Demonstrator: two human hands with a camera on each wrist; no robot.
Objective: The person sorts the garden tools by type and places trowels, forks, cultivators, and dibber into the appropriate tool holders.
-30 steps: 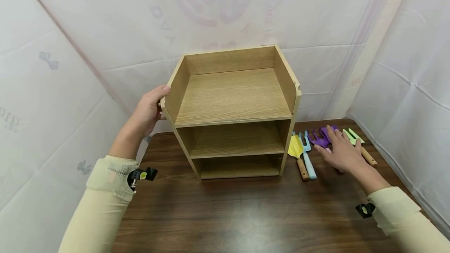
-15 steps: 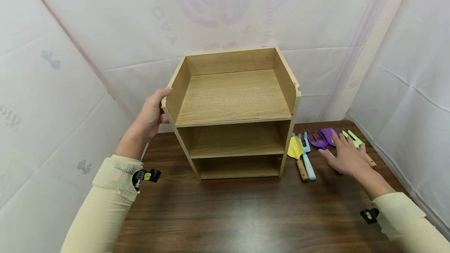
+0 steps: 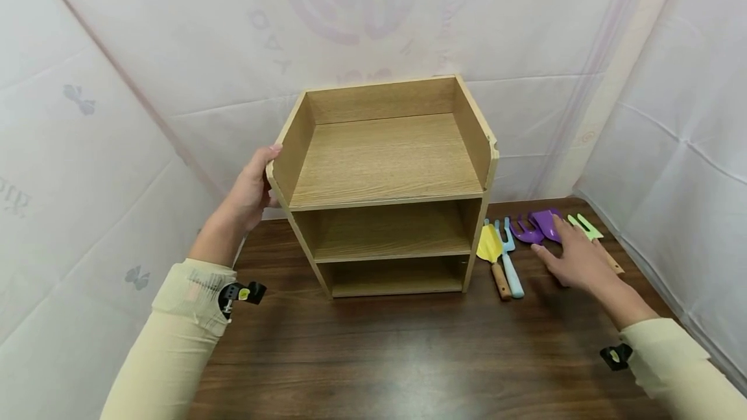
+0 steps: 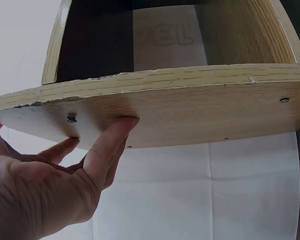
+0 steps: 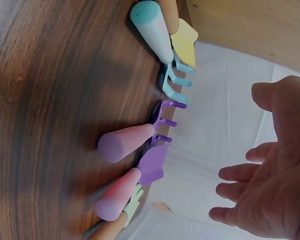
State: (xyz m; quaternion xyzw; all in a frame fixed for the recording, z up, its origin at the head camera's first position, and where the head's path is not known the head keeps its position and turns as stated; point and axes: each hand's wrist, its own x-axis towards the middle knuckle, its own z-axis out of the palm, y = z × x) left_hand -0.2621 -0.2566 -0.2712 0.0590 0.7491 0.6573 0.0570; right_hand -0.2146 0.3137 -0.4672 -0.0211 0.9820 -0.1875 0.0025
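Observation:
A light wooden shelf unit [image 3: 385,161] with a walled top and two compartments stands at the back of the table. My left hand [image 3: 248,190] grips its left side panel near the front, the thumb over the edge; in the left wrist view the left hand's fingers [image 4: 107,147] press against the outer face. On the right, my right hand [image 3: 578,258] is held over the garden tools with fingers spread, holding nothing. Below it lie a purple trowel [image 5: 152,165], a purple hand fork [image 5: 127,142] and a green hand fork [image 3: 585,227], the trowel partly covered in the head view.
Between the unit and the purple tools lie a yellow trowel [image 3: 490,245] with a wooden handle and a light blue hand fork [image 3: 510,271]. White sheeting [image 3: 233,37] hangs behind and along both sides. The dark wood table [image 3: 408,355] extends in front.
My right hand has drawn slightly right and back over the tools, showing more of the purple trowel. The left hand keeps its grip, and the shelf unit stays in place.

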